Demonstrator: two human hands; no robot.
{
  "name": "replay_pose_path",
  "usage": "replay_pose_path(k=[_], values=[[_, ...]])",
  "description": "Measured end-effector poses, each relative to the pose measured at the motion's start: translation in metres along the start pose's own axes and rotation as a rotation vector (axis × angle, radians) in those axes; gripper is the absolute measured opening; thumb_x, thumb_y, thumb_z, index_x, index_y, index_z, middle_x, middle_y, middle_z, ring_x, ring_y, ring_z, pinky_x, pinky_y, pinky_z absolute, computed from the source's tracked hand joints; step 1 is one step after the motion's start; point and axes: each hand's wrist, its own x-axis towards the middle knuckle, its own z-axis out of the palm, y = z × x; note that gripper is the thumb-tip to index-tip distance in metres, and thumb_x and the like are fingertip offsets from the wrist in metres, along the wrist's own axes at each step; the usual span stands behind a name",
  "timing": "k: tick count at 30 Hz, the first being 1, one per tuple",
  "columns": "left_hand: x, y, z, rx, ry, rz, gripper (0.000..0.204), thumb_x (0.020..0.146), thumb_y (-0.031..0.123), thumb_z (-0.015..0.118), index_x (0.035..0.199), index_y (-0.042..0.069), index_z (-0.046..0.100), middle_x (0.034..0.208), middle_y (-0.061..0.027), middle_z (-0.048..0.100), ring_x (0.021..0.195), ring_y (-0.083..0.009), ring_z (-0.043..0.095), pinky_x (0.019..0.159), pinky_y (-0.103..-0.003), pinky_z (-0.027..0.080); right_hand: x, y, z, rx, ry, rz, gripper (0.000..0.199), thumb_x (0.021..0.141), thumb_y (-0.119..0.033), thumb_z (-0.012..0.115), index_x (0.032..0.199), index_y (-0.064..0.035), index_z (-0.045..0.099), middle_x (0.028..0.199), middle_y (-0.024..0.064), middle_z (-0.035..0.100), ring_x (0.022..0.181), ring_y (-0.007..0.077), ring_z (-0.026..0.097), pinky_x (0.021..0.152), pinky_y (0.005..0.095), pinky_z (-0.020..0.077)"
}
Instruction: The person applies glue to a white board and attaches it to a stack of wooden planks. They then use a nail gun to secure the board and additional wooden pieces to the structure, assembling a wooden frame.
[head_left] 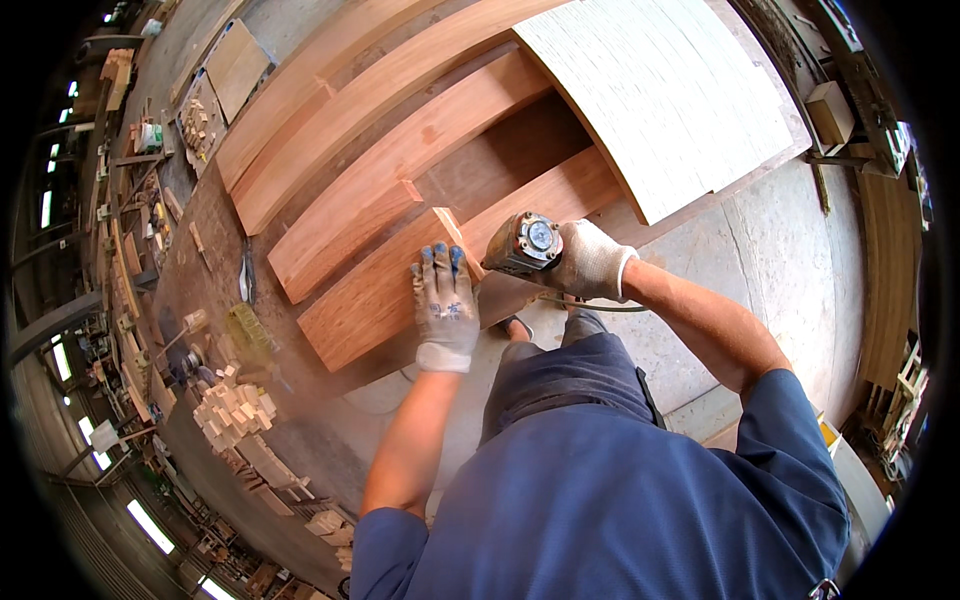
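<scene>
My left hand [443,308], in a worn pale work glove with bluish fingertips, lies flat with its fingers stretched on a reddish wooden board [372,290]. My gloved right hand [592,262] is wrapped round the handle of a nail gun [525,243] with a round cap on top. The gun sits beside the end of that board, close to the left hand; its tip is hidden. A thin hose [600,307] shows below the right wrist. Just beyond lies another wooden board [345,240], with a dark gap between the two.
Longer planks [400,150] lie across the brown work table [200,265]. A large white panel [650,90] covers its far right side. Several wood blocks [232,410] are piled at the left, near a brush [198,240] and a yellowish-green item [250,328].
</scene>
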Motion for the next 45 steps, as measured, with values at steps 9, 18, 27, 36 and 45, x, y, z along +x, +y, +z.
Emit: replay_pose_path(k=[9, 18, 27, 36, 45], values=[[-0.001, 0.0, 0.001, 0.011, 0.014, 0.003, 0.078, 0.087, 0.024, 0.083, 0.155, -0.001, 0.054, 0.168, -0.024, 0.044, 0.156, -0.0468, 0.041, 0.128, -0.061, 0.033, -0.001, -0.004, -0.003, 0.034, -0.027, 0.051, 0.024, 0.085, -0.021, 0.082, 0.101, -0.0037, 0.078, 0.089, 0.02, 0.078, 0.084, 0.0371, 0.076, 0.079, 0.0439, 0.0607], [0.001, 0.001, -0.003, -0.002, 0.002, -0.008, 0.079, 0.087, 0.023, 0.084, 0.155, -0.001, 0.054, 0.168, -0.024, 0.044, 0.156, -0.0465, 0.04, 0.129, -0.06, 0.033, -0.009, -0.006, -0.007, 0.125, 0.041, -0.002, 0.025, 0.088, -0.024, 0.081, 0.103, -0.004, 0.077, 0.087, 0.02, 0.077, 0.081, 0.0375, 0.075, 0.077, 0.0439, 0.0593], [-0.001, 0.0, -0.001, -0.04, 0.015, -0.019, 0.081, 0.085, 0.022, 0.085, 0.157, 0.0, 0.053, 0.17, -0.0235, 0.041, 0.158, -0.0454, 0.038, 0.13, -0.059, 0.032, -0.013, -0.011, -0.014, 0.17, 0.061, 0.059, 0.03, 0.094, -0.031, 0.082, 0.107, -0.0045, 0.078, 0.087, 0.0198, 0.076, 0.077, 0.0357, 0.072, 0.076, 0.0428, 0.0584], [0.0, 0.001, -0.003, -0.064, 0.017, -0.031, 0.08, 0.086, 0.023, 0.085, 0.156, 0.0, 0.053, 0.169, -0.023, 0.043, 0.157, -0.0452, 0.039, 0.129, -0.059, 0.032, -0.023, -0.016, -0.023, 0.366, 0.164, 0.004, 0.031, 0.093, -0.022, 0.081, 0.116, -0.0023, 0.077, 0.096, 0.0113, 0.08, 0.085, 0.0194, 0.073, 0.084, 0.0388, 0.0593], [0.008, -0.004, -0.033, -0.088, -0.064, -0.039, 0.083, 0.086, 0.027, 0.085, 0.157, 0.001, 0.05, 0.167, -0.0249, 0.044, 0.156, -0.0469, 0.038, 0.126, -0.062, 0.035, -0.003, -0.031, -0.032, 0.484, 0.112, 0.173, 0.03, 0.091, -0.021, 0.081, 0.114, -0.0031, 0.077, 0.094, 0.0082, 0.078, 0.081, 0.0182, 0.069, 0.08, 0.0368, 0.0583]])
